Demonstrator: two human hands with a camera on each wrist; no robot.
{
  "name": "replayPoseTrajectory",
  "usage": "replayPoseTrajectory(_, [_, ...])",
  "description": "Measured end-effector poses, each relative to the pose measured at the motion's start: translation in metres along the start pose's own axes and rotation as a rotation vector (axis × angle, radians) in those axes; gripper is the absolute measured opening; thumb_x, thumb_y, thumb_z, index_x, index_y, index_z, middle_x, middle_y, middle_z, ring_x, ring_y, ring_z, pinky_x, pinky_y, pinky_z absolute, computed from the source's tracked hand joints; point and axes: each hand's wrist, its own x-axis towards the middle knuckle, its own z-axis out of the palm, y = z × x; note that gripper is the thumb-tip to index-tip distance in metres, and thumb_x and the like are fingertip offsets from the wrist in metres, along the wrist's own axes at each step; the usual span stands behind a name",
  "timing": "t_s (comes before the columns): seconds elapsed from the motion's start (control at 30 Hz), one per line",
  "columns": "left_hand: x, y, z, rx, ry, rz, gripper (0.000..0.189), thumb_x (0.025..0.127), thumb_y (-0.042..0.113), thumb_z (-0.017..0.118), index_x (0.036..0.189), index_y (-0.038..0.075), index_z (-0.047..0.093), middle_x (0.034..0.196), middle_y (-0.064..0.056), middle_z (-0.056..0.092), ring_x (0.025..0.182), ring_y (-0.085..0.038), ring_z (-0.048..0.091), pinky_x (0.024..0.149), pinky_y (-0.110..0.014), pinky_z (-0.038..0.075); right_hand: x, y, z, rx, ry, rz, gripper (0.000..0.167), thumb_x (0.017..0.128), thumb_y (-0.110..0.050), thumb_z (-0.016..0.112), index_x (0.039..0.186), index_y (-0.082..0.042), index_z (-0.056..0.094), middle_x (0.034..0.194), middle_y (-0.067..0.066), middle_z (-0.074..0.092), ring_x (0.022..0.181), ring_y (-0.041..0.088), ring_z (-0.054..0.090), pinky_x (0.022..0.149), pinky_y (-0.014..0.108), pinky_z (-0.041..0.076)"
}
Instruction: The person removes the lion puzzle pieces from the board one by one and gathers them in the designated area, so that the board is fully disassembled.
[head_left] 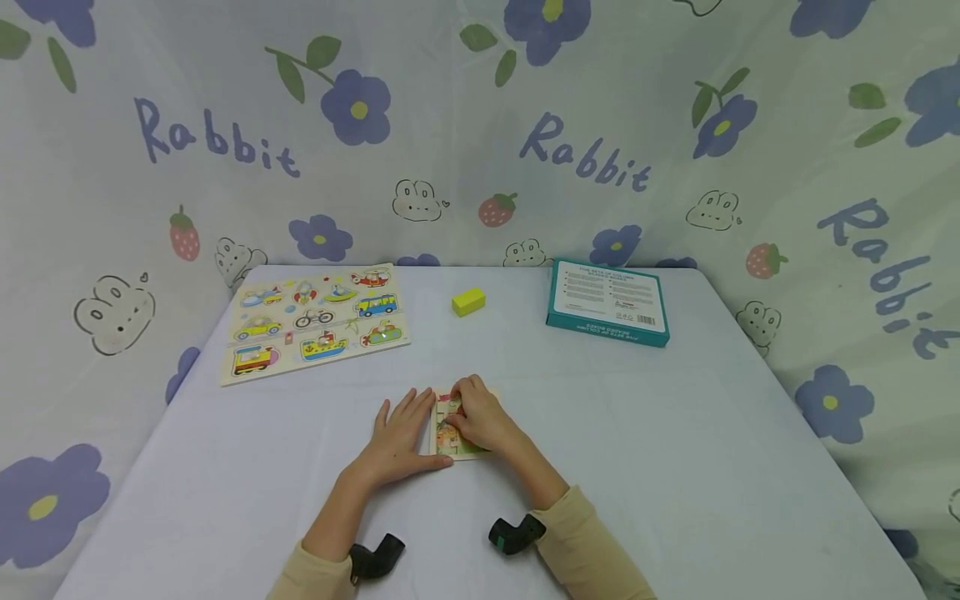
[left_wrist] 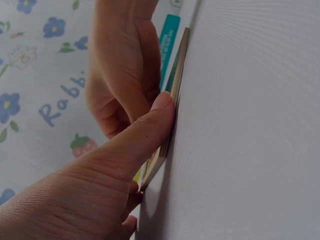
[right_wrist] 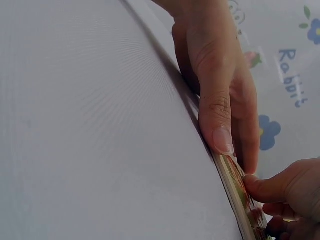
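Note:
A small wooden picture puzzle (head_left: pixel 444 447) lies flat on the white cloth in front of the person, its thin wooden edge visible in both wrist views. My left hand (head_left: pixel 393 446) rests along its left side with fingers stretched out. The left thumb (left_wrist: pixel 150 125) lies against the puzzle's near edge. Over the right part of the puzzle is my right hand (head_left: pixel 486 423), with bent fingers and the thumb pinching a small puzzle piece at the picture's surface. That piece is mostly hidden by the fingers.
A larger wooden vehicle puzzle board (head_left: pixel 345 304) lies at the back left. Behind the hands sits a yellow block (head_left: pixel 468 302). At the back right is a teal and white box (head_left: pixel 609 302). A patterned rabbit-and-flower curtain (head_left: pixel 450 125) hangs behind the table.

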Motion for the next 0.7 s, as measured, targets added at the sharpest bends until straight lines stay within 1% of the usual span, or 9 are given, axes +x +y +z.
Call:
replayPoseTrajectory(0.1, [-0.0001, -0.0006, 0.0003, 0.001, -0.002, -0.001, 0.106, 0.066, 0.064, 0.068, 0.144, 0.006, 0.026, 0.150, -0.009, 0.023, 0.138, -0.030, 0.010, 0.103, -0.058, -0.002, 0.0001, -0.0007, -0.0007, -0.002, -0.006, -0.014, 0.028, 0.085, -0.016, 0.067, 0.104, -0.004, 0.050, 0.095, 0.003, 0.044, 0.073, 0.012, 0.044, 0.064, 0.020, 0.040])
replayPoseTrajectory(0.33, [0.0002, -0.0006, -0.0004, 0.004, -0.005, -0.005, 0.106, 0.066, 0.064, 0.068, 0.144, 0.006, 0.025, 0.150, -0.009, 0.023, 0.138, -0.029, 0.010, 0.104, -0.058, -0.003, -0.0009, -0.0018, -0.0021, -0.030, -0.029, 0.002, 0.037, 0.086, -0.020, 0.065, 0.117, -0.004, 0.053, 0.104, 0.006, 0.047, 0.076, 0.012, 0.045, 0.067, 0.022, 0.042])
replayPoseTrajectory(0.53, [0.0001, 0.0003, -0.0009, 0.004, 0.000, 0.002, 0.105, 0.067, 0.063, 0.068, 0.144, 0.006, 0.026, 0.149, -0.010, 0.024, 0.138, -0.030, 0.011, 0.103, -0.058, -0.002, -0.0004, -0.0028, -0.0014, -0.042, -0.034, 0.016, 0.034, 0.086, -0.021, 0.065, 0.114, -0.005, 0.055, 0.103, 0.006, 0.046, 0.075, 0.012, 0.046, 0.067, 0.021, 0.043])
replayPoseTrajectory(0.63, [-0.0002, 0.0005, -0.0011, 0.005, 0.000, 0.003, 0.105, 0.067, 0.062, 0.069, 0.144, 0.005, 0.026, 0.149, -0.010, 0.024, 0.138, -0.030, 0.011, 0.103, -0.059, -0.002, -0.0003, -0.0045, -0.0002, -0.082, -0.029, 0.021, 0.035, 0.086, -0.024, 0.065, 0.113, -0.005, 0.055, 0.103, 0.005, 0.047, 0.075, 0.011, 0.049, 0.068, 0.022, 0.045])
replayPoseTrajectory(0.7, [-0.0005, 0.0006, -0.0013, 0.006, 0.001, 0.002, 0.105, 0.067, 0.062, 0.069, 0.144, 0.005, 0.026, 0.149, -0.010, 0.024, 0.138, -0.030, 0.011, 0.103, -0.058, -0.002, -0.0005, -0.0058, 0.0012, -0.153, -0.016, -0.005, 0.034, 0.087, -0.025, 0.064, 0.113, -0.005, 0.055, 0.103, 0.006, 0.048, 0.075, 0.012, 0.052, 0.067, 0.022, 0.047])
